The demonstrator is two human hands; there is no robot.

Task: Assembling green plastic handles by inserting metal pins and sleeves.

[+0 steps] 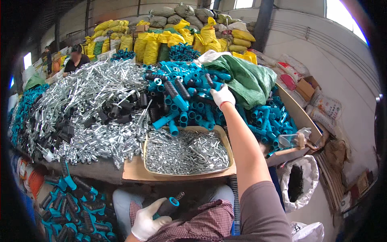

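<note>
In a white glove, my left hand (148, 222) is closed around a black and teal tool handle (167, 207) above my lap. A metal spring (180, 196) sticks out of its teal end. My right hand (223, 97), gloved too, reaches far out to the heap of teal plastic handles (189, 107). Its fingers are at a teal handle with a black grip (213, 82); whether they grasp it is hard to see. Between my arms, a shallow tray (189, 174) of small metal pins and springs sits on cardboard at the table's near edge.
Left of the teal heap rises a big pile of metal rods (88, 88) mixed with black sleeves. A green sack (246, 78) covers part of the heap. Black and teal handles (72, 213) fill the lower left. An open white sack (308, 177) stands right. Another person (76, 59) sits behind the rods.
</note>
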